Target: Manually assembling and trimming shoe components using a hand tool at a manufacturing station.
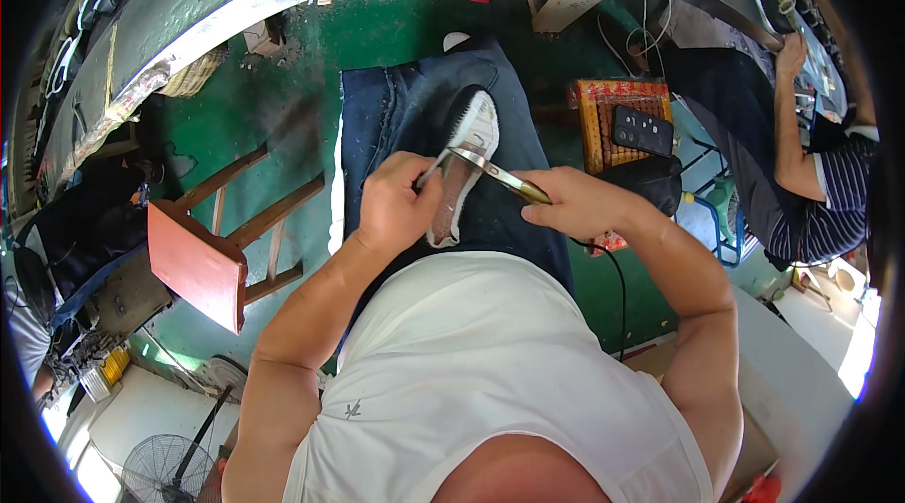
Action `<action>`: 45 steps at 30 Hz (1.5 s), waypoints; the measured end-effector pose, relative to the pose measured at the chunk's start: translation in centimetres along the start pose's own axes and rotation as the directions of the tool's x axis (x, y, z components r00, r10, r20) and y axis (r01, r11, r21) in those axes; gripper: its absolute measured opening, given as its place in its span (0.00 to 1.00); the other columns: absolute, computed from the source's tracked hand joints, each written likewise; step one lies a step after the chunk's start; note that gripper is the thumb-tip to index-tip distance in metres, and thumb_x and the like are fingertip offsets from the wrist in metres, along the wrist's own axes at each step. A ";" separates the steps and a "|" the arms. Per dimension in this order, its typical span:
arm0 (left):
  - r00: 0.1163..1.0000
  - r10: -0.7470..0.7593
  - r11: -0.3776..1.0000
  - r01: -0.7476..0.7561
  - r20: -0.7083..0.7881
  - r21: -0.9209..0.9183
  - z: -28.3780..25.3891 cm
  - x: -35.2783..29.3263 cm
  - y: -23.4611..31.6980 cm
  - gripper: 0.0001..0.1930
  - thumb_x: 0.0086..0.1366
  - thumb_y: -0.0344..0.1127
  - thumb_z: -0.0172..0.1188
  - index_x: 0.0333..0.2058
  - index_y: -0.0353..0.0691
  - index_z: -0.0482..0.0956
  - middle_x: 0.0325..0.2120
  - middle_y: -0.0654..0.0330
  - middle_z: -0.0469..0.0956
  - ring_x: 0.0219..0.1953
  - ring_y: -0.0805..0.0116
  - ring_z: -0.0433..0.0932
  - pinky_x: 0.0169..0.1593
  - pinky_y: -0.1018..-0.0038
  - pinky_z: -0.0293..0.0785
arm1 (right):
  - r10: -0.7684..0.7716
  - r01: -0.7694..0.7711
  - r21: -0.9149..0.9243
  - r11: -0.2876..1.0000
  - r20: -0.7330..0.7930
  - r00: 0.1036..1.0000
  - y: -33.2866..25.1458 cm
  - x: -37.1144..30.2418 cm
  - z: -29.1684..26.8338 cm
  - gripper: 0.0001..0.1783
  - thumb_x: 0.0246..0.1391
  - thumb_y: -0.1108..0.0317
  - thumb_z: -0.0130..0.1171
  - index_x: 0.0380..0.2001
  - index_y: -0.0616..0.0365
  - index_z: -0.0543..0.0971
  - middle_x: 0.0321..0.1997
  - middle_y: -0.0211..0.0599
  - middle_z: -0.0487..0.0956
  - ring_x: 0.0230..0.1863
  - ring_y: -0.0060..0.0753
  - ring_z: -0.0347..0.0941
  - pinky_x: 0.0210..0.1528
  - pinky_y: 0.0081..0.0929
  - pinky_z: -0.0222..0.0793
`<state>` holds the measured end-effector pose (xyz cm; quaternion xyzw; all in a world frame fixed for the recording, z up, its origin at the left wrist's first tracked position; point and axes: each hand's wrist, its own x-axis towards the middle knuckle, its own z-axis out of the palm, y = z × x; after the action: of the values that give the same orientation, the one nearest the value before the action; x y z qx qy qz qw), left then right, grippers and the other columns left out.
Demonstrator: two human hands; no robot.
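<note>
My left hand (396, 201) fingers are clenched around the near end of a thin metal tool (436, 166). My right hand (575, 204) grips the brass-coloured pliers (500, 178), whose tips bite the white shoe (462, 168) lying sole-side up on my lap. The upper's edge looks only partly pulled over; most remains, I judge.

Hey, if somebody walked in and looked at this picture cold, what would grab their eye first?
First, the white shoe with a dark sole lying on the person's jeans-clad lap at centre, with the left hand gripping it and the right hand laying a slim metal tool with a brass-coloured handle across it. Next, the red-seated wooden stool at left on the green floor.
</note>
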<state>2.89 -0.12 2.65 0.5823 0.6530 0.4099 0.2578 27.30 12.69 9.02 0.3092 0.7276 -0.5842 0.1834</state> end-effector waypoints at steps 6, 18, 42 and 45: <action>0.975 -0.221 0.919 0.203 -0.017 -0.337 4.2 -2.3 -3.7 0.16 0.75 0.37 0.50 0.53 0.31 0.75 0.49 0.46 0.77 0.52 0.56 0.76 0.56 0.69 0.70 | 0.136 -0.080 -0.259 0.963 0.207 0.969 -3.2 1.6 -3.3 0.15 0.62 0.61 0.56 0.39 0.66 0.77 0.31 0.53 0.79 0.36 0.52 0.78 0.41 0.45 0.72; 0.829 -0.325 0.564 0.556 0.454 -0.611 4.3 0.0 -4.6 0.40 0.74 0.40 0.56 0.75 0.43 0.43 0.68 0.52 0.61 0.69 0.66 0.59 0.70 0.72 0.56 | -0.089 -0.005 -0.302 0.953 -0.295 0.951 1.2 2.0 2.6 0.16 0.59 0.62 0.60 0.43 0.65 0.77 0.37 0.54 0.81 0.43 0.58 0.78 0.47 0.49 0.73; 0.934 -0.092 0.968 0.003 0.346 0.250 4.4 2.0 -0.9 0.26 0.73 0.40 0.48 0.68 0.53 0.64 0.61 0.27 0.65 0.52 0.30 0.76 0.52 0.53 0.78 | 0.210 -0.117 0.614 0.780 -0.081 0.974 4.8 0.6 1.7 0.21 0.71 0.54 0.49 0.46 0.65 0.75 0.33 0.34 0.79 0.34 0.23 0.80 0.20 0.20 0.73; 0.913 -0.081 0.950 -0.051 0.401 0.309 4.4 1.9 0.0 0.26 0.73 0.40 0.48 0.69 0.56 0.62 0.61 0.26 0.65 0.47 0.31 0.79 0.47 0.53 0.80 | 0.056 0.208 0.525 0.825 -0.442 0.895 6.0 4.7 2.5 0.24 0.72 0.51 0.45 0.44 0.65 0.75 0.32 0.33 0.78 0.32 0.24 0.79 0.21 0.23 0.71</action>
<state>6.12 2.79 0.53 0.6832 0.6458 0.1686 0.2963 27.55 12.16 1.00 0.4425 0.5584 -0.6934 -0.1078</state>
